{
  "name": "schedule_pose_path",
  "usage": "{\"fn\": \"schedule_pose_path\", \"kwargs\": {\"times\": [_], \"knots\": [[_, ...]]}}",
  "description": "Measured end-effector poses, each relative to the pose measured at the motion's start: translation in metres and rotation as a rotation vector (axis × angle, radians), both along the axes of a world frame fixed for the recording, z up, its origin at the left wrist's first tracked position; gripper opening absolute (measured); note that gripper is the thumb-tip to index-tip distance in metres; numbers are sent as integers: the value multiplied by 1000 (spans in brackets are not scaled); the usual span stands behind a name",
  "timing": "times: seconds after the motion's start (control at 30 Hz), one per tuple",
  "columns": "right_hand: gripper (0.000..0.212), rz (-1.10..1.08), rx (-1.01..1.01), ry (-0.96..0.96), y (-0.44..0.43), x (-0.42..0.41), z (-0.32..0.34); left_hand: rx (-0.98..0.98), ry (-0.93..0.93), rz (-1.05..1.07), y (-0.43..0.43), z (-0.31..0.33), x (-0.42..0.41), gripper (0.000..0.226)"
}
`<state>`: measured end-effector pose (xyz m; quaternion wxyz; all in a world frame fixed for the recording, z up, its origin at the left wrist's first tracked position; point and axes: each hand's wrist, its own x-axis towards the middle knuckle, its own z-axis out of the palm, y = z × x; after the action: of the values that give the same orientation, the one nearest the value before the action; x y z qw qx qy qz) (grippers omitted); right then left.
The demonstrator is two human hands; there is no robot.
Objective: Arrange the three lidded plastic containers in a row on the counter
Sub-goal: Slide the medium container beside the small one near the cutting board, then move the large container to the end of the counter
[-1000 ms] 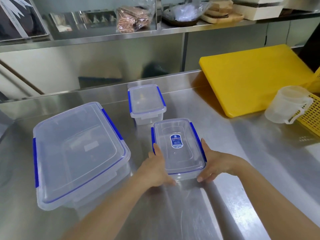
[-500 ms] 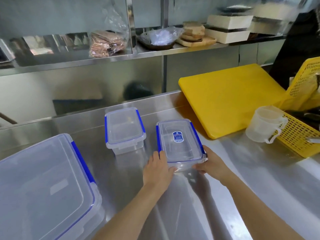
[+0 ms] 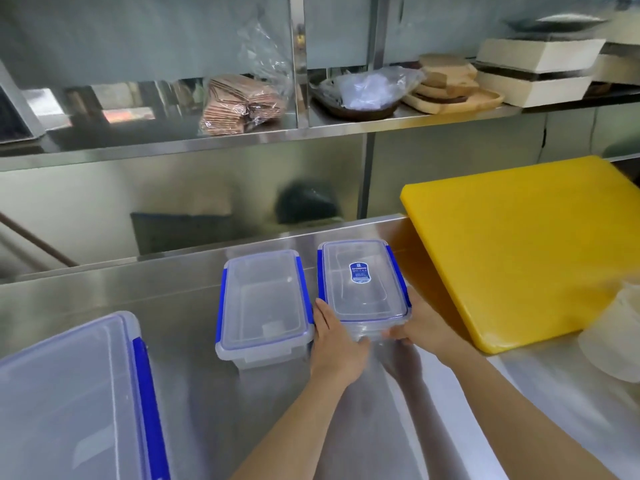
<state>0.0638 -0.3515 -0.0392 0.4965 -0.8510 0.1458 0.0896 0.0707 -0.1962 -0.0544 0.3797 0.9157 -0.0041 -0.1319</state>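
Gripping the labelled container [image 3: 362, 282] (both hands [image 3: 337, 344]) beside its neighbour [image 3: 263, 303].

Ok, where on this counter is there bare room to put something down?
Bare steel lies between the big container and the middle container, and along the front around the forearms. It is crowded between the middle container and the stickered container, and the cutting board hems the right.

A yellow cutting board [image 3: 519, 251] lies on the table [image 3: 194, 296] just right of the grip, its far edge propped up. Above and beyond the grip, a shelf [image 3: 346, 129] carries a bagged brown stack [image 3: 239, 105], wooden boards [image 3: 450, 88] and pale boxes [image 3: 533, 74].
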Motion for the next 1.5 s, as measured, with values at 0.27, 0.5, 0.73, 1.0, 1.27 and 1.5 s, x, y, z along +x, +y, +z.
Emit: {"fn": "schedule_pose_path", "kwargs": {"times": [0.27, 0.5, 0.73, 1.0, 1.27, 1.5], "knots": [[61, 70, 1, -94, -3, -3, 14, -70, -93, -55, 12, 24, -1, 87], [84, 9, -344, -200, 56, -7, 49, 180, -333, -78, 107, 79, -16, 70], [109, 542, -95, -127, 189, -52, 82, 320, -372, 199, 246, 98, -61, 68], [139, 995, -308, 28, 295, -100, 80, 573, -122, 667, 370, 81, -137, 81], [127, 854, -120, -23, 278, -104, 53, 497, 67, 644, 368, 65, -140, 56], [120, 684, -71, -97, 288, -109, 30, 367, 50, 512, 367, 64, -125, 82]]}}
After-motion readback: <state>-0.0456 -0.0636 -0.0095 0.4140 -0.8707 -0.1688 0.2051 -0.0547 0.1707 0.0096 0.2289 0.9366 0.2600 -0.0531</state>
